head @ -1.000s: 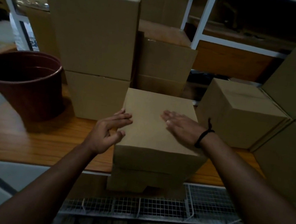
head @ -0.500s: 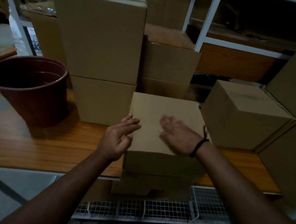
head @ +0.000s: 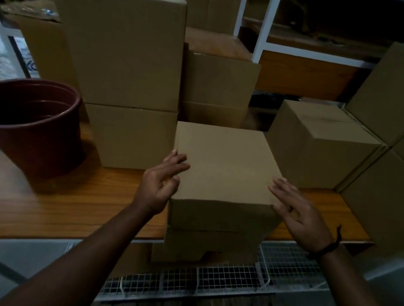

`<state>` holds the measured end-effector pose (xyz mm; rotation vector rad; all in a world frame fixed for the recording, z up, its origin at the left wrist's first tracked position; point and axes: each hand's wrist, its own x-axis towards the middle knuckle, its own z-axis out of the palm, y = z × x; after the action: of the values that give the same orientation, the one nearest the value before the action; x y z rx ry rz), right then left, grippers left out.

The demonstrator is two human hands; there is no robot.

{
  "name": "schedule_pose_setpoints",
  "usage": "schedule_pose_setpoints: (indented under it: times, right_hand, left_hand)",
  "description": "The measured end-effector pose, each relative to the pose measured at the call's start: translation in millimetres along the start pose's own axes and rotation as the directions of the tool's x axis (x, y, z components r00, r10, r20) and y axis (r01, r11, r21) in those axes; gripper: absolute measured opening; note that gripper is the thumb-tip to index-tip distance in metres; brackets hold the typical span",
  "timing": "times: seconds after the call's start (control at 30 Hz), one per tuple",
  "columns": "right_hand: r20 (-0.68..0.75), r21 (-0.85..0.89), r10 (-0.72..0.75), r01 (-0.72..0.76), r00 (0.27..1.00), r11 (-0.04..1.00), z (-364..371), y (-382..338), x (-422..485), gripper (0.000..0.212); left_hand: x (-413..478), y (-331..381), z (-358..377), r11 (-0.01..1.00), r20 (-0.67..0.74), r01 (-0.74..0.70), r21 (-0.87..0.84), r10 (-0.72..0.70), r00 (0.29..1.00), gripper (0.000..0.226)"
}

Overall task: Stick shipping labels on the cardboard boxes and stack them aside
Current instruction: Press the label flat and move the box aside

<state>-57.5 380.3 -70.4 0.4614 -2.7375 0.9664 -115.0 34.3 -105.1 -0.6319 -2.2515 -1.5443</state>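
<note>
**A:** Where is the plain brown cardboard box [head: 225,166]?

**B:** It's at the near edge of the wooden tabletop [head: 61,201], in the centre, directly between the two hands. Its top runs away from the person, and it seems to sit on another carton.

**A:** Is it gripped?

**B:** No. The left hand [head: 159,185] rests loosely bent fingers on the top's left edge. The right hand [head: 298,214] has straight fingers at the right near corner, and I can't tell if it touches. Both are equally near, so a two-sided clasp looks likely next.

**A:** Any label or print?

**B:** The top is bare. The stacked brown cartons [head: 125,65] and the dark red plastic bucket [head: 25,124] show no writing. Blue letters on a white bag [head: 31,67] at far left are unreadable.
</note>
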Motion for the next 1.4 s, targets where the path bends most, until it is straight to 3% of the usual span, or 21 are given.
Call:
schedule_pose_setpoints:
  times: [0.13,0.2,0.37,0.47,0.57,0.63,0.77,0.83,0.93,1.17,1.27,1.4]
  right_hand:
    - [-0.069,0.099,0.056,-0.049,0.996,0.994,17.1,10.5,-17.9,0.066]
    - [-0.122,0.128,0.081,-0.065,0.989,0.990,26.1,11.3,-18.8,0.070]
    - [-0.188,0.126,0.126,-0.103,0.974,0.987,28.2,4.0,-11.6,0.069]
    - [-0.215,0.131,0.160,-0.134,0.963,0.982,10.3,-3.9,2.0,0.066]
    - [-0.293,0.102,0.155,-0.130,0.944,0.986,-11.0,-16.1,20.5,0.063]
    - [-0.331,0.047,0.119,-0.110,0.936,0.993,-19.0,-24.9,28.8,0.068]
    - [-0.407,-0.035,0.117,-0.144,0.906,0.989,-26.5,-48.3,40.5,0.072]
    - [-0.403,0.021,0.142,-0.146,0.904,0.989,-31.6,-55.0,45.9,0.067]
    - [-0.312,0.162,0.167,-0.120,0.935,0.979,-31.4,-53.7,51.8,0.056]
    - [-0.059,0.189,0.272,-0.257,0.960,0.948,-21.6,-25.2,40.8,0.057]
    - [-0.037,0.174,0.281,-0.271,0.959,0.947,-17.9,-21.1,39.6,0.053]
    - [-0.027,0.200,0.295,-0.284,0.955,0.938,-16.4,-22.3,38.0,0.057]
  left_hand:
    - [-23.5,-5.6,3.6,0.992,0.015,0.065,-0.108,-0.064,0.998,0.062]
    - [-52.6,-10.2,12.7,0.990,0.018,0.032,-0.140,-0.030,0.999,0.075]
    - [-80.2,-17.3,32.1,0.979,0.069,-0.035,0.201,0.021,0.997,0.098]
    - [-57.9,-6.0,25.1,0.934,0.028,-0.116,0.337,0.114,0.993,0.092]
    - [-35.3,7.4,10.1,0.869,0.096,-0.293,0.399,0.278,0.956,0.073]
    - [-21.1,17.9,2.7,0.850,0.111,-0.318,0.420,0.300,0.948,0.063]
    - [-1.7,34.2,-1.8,0.923,0.015,-0.212,0.321,0.219,0.976,0.057]
    - [12.8,40.4,-3.1,0.968,-0.023,-0.096,0.230,0.104,0.994,0.055]
    - [38.1,42.1,-7.0,0.973,-0.038,0.040,0.229,-0.032,0.999,0.052]
    - [53.4,52.5,-0.7,0.964,0.082,0.162,0.209,-0.183,0.980,0.048]
    - [35.7,50.9,4.1,0.959,0.139,0.169,0.227,-0.204,0.969,0.052]
    - [14.5,40.0,1.2,0.965,0.176,0.237,0.112,-0.254,0.951,0.067]
